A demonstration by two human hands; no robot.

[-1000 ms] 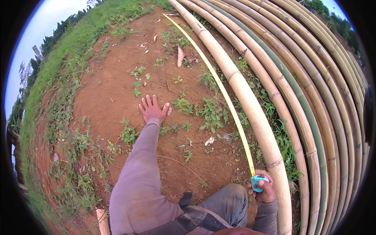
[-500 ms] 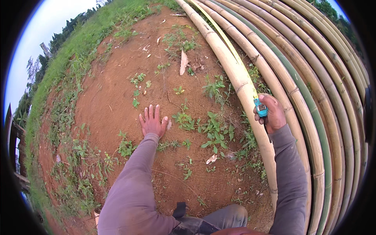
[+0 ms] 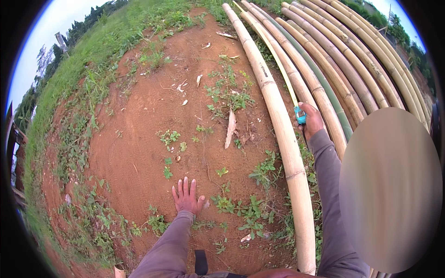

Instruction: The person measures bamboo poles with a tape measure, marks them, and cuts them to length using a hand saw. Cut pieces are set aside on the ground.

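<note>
A teal tape measure [image 3: 300, 115] is gripped in my right hand [image 3: 311, 119], its fingers wrapped round the case. From it the yellow tape blade [image 3: 278, 60] runs away along the bamboo, toward the far end of the poles. My right hand is just right of the nearest bamboo pole [image 3: 278, 113], which is pale with dark node rings. On the red soil to the left, my left hand [image 3: 187, 198] presses flat with its fingers spread, holding nothing. Small green weeds [image 3: 252, 213] grow between that hand and the pole.
More bamboo poles [image 3: 296, 41], one of them green [image 3: 320, 76], lie side by side at the right. A blurred oval patch hides part of them. A dry husk [image 3: 231, 129] rests on the bare soil [image 3: 139, 139]. Grass [image 3: 69, 88] borders the left.
The view has tilted up, bringing the far pole ends into sight. Relative to the nearest pole, my right hand with the tape measure has moved farther away. My left hand stays planted on the soil.
</note>
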